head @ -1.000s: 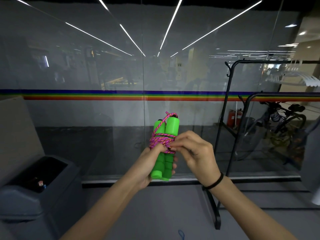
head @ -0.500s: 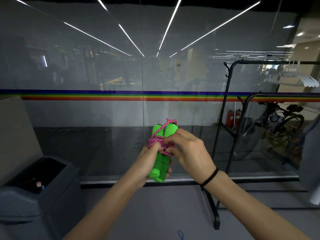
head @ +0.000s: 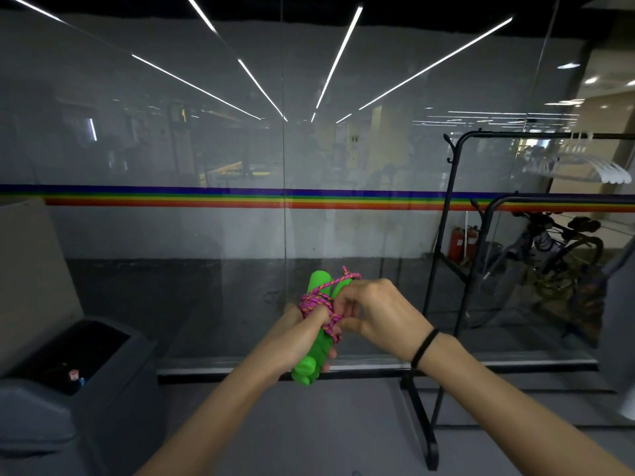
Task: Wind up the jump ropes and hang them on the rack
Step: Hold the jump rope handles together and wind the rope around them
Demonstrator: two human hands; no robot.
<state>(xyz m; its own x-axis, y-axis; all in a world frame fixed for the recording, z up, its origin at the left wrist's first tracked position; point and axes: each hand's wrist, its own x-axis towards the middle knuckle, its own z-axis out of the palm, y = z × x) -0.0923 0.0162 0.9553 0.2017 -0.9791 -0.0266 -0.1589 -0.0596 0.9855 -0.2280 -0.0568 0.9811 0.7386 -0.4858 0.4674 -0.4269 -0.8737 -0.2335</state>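
Observation:
A jump rope (head: 314, 352) with two bright green foam handles held side by side is in front of me at chest height, its pink braided cord (head: 318, 302) wound around the handles' middle. My left hand (head: 295, 333) grips the handles from the left, thumb over the cord. My right hand (head: 374, 312) covers the upper right handle and pinches a strand of the cord near the wraps. A black metal rack (head: 453, 214) stands to the right, beyond my right arm, with small hooks at its top corner.
A glass wall (head: 206, 235) with a rainbow stripe runs right behind the rope. A dark grey bin (head: 68, 389) sits at the lower left. White hangers (head: 604, 171) hang on the rack's bar at the far right. The rack's black foot (head: 422, 424) lies on the floor.
Both hands and the rope have sunk lower and tilted the handles to the right. My right hand has moved up over the top of the right handle, still on the cord.

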